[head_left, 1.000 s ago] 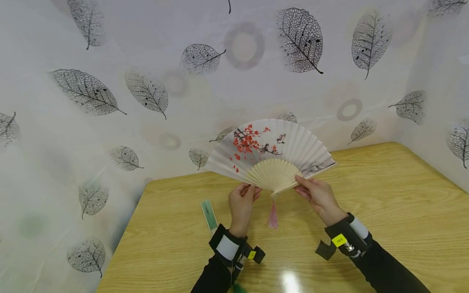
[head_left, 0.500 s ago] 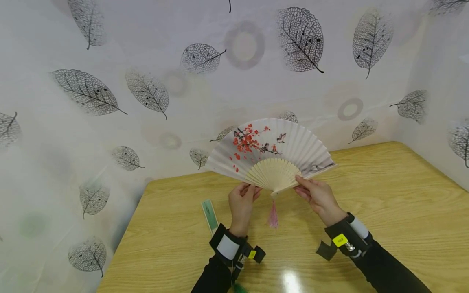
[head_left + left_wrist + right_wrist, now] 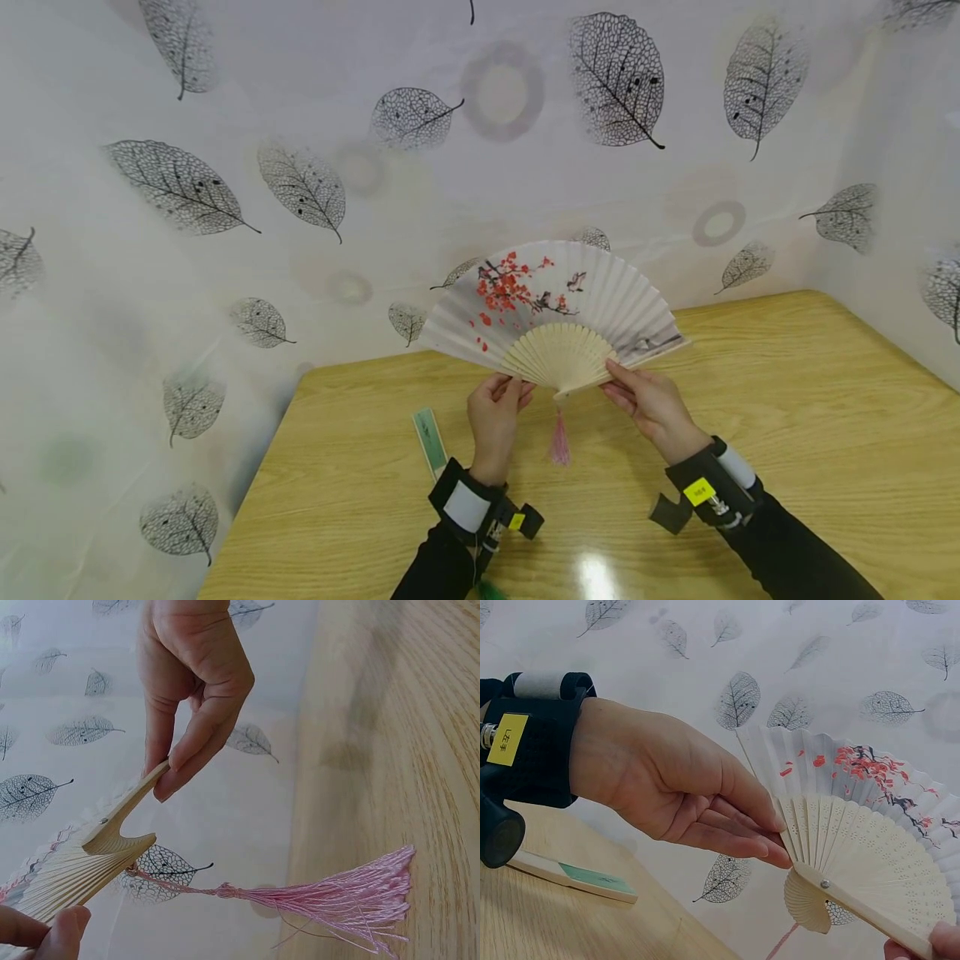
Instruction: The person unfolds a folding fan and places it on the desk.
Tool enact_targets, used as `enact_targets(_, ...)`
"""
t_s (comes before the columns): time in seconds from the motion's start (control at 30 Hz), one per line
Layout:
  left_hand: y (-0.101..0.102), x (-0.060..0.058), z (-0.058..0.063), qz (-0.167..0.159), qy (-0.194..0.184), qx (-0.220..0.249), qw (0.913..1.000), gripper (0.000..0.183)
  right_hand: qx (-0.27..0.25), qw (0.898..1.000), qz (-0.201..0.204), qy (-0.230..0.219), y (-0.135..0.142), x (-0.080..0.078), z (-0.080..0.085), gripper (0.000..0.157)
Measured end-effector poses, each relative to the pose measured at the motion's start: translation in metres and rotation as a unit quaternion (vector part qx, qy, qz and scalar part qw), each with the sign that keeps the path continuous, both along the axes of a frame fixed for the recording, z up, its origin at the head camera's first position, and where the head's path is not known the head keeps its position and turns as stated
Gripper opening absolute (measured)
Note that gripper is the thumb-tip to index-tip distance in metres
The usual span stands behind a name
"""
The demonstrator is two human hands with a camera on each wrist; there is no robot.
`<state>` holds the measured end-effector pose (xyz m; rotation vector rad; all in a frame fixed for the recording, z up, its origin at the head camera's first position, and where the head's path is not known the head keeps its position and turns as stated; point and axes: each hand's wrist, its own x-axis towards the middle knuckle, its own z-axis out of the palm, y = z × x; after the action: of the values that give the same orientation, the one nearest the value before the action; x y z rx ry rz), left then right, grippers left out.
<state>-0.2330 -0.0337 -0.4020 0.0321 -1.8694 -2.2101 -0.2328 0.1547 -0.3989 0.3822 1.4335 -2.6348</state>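
Observation:
A white folding fan (image 3: 562,287) with red blossoms, small birds and pale slatted ribs is spread wide above the table. My left hand (image 3: 495,425) pinches its left outer rib between thumb and fingers. On the opposite side, my right hand (image 3: 656,408) pinches the right outer rib, thumb in front. A pink tassel (image 3: 559,442) hangs from the pivot; in the left wrist view the tassel (image 3: 337,896) dangles freely. The right wrist view shows the metal rivet and perforated ribs of the fan (image 3: 870,840) up close.
A narrow green-and-cream folded piece (image 3: 430,442), perhaps another closed fan, lies on the wooden table (image 3: 337,500) left of my left hand. A green tassel (image 3: 489,590) shows near the left sleeve. A leaf-patterned curtain (image 3: 375,217) stands behind the table.
Both hands keep their grip and the fan stays spread in almost the same place. Only a very slight shift of the whole view shows.

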Motion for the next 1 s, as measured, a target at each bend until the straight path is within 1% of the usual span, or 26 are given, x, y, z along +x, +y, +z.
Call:
enact_targets(0.27, 0.0, 0.0003, 0.001, 0.002, 0.004, -0.004, 1.0, 0.02, -0.018, 1.0, 0.01, 0.016, 0.0008, 0.0013, -0.001, 0.018)
enact_targets(0.53, -0.0004, -0.0001, 0.001, 0.007, -0.002, 0.0, 1.0, 0.019, -0.024, 1.0, 0.013, 0.015, 0.0008, 0.0025, -0.0006, 0.018)
enact_targets(0.83, -0.0017, -0.0005, 0.0008, 0.01, 0.017, 0.006, 0.9998, 0.022, -0.031, 0.999, 0.019, 0.024, 0.0004, 0.0039, 0.0014, 0.019)
enact_targets(1.0, -0.0015, -0.0019, 0.0001, 0.013, 0.021, 0.012, 0.9996, 0.021, -0.034, 0.999, 0.021, 0.028, 0.0, 0.0043, 0.0016, 0.02)
